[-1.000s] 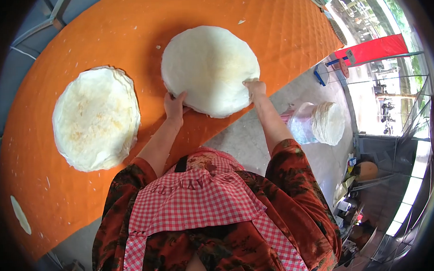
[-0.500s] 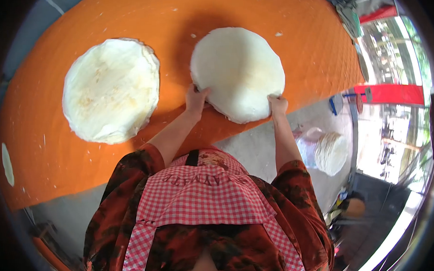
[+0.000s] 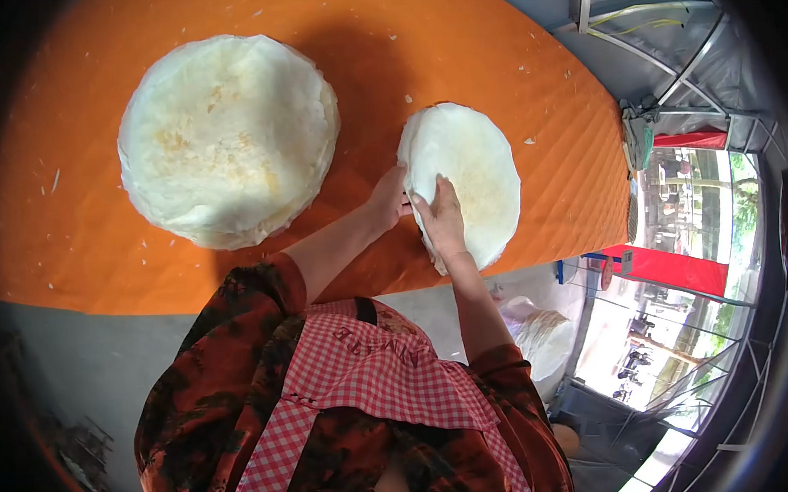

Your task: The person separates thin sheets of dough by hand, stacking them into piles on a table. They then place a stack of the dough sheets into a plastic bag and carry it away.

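A stack of thin, round, white sheets [image 3: 483,182] that look like flatbreads or wafers is in front of me to the right, on or just over the orange cloth. Its left edge sits in my left hand [image 3: 390,197], with the fingertips partly hidden behind the rim. My right hand [image 3: 442,218] lies on the near left part of the same stack, fingers apart on its top face. A larger, thicker stack of the same white rounds [image 3: 225,143], with tan patches on top, rests on the cloth to the left.
The orange quilted cloth [image 3: 362,91] covers the table and carries small white crumbs. Below its right edge, another pile of pale rounds [image 3: 540,338] in clear plastic stands near the grey floor [image 3: 147,367]. Red panels and metal framing [image 3: 673,271] border the right side.
My right hand has moved from the right-hand rim to the left part of the smaller stack, close to my left hand. That stack now appears narrower and tilted. The view has shifted.
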Available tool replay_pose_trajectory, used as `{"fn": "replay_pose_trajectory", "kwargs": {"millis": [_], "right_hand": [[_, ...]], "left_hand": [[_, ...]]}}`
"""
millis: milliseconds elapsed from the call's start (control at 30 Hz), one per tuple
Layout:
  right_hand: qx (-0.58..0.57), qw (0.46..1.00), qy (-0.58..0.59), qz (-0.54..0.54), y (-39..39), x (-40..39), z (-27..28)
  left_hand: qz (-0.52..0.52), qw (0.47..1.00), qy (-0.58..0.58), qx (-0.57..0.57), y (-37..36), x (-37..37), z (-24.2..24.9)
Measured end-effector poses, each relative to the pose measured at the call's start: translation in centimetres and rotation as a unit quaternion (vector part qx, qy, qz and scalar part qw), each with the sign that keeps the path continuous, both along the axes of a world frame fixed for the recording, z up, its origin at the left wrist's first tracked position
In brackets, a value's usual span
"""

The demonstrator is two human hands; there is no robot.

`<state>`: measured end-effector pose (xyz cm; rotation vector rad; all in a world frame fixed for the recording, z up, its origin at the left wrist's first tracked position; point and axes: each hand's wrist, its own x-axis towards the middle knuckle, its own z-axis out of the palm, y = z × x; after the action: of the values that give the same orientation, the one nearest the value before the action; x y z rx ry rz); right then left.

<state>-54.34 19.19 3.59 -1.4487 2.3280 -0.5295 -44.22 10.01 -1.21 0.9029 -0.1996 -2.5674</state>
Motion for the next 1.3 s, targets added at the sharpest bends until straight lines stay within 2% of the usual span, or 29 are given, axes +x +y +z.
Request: {"fn": "replay_pose_trajectory", "kwargs": {"millis": [167, 267, 367, 500, 600, 700, 900, 967, 1067, 1167, 1200, 1300], "right_hand": [[-0.002, 0.995, -0.085, -0.042, -0.2, -1.3, -1.3], [0.043, 0.997, -0.023, -0.051, -1.3, 0.2, 1.4], [0.048, 0.997, -0.024, -0.063, -1.5, -0.4, 1.1], [0.015, 0.994, -0.078, -0.074, -1.0, -1.3, 0.5], [0.004, 0.992, -0.1, -0.082, -1.1, -1.0, 0.7], [-0.012, 0.986, -0.14, -0.095, -1.0, -0.9, 0.8], [-0.012, 0.99, -0.117, -0.074, -0.8, -1.2, 0.8], [-0.01, 0.988, -0.131, -0.082, -0.3, -1.7, -0.4], [0.057, 0.996, 0.017, -0.061, -1.8, 0.7, 1.5], [0.087, 0.989, 0.089, -0.08, -2.5, 1.8, 1.5], [0.093, 0.989, 0.086, -0.079, -3.0, 2.0, 1.7], [0.123, 0.985, 0.082, -0.084, -3.6, 2.6, 2.0]], "left_hand": [[-0.025, 0.999, 0.025, -0.035, -0.4, -0.3, -1.4], [-0.03, 0.999, -0.001, -0.012, -0.8, -0.4, -0.4], [-0.026, 1.0, 0.006, 0.006, -1.0, -0.6, 0.1], [-0.048, 0.997, 0.028, -0.057, -0.8, -1.5, -1.4], [-0.066, 0.996, 0.053, -0.017, -1.5, -1.7, -1.8], [-0.099, 0.99, -0.034, -0.097, -2.6, -0.5, 1.5], [-0.068, 0.997, -0.013, -0.035, -2.2, -1.2, 0.1], [-0.058, 0.994, -0.004, -0.087, -2.1, -1.5, 0.2], [-0.057, 0.99, -0.014, -0.132, -2.1, -1.9, -0.1], [-0.01, 0.985, -0.019, -0.17, -1.4, -2.6, -1.5], [0.013, 0.983, -0.017, -0.184, -1.4, -2.5, -1.4], [-0.01, 0.982, -0.06, -0.177, -1.6, -2.3, -1.4]]}}
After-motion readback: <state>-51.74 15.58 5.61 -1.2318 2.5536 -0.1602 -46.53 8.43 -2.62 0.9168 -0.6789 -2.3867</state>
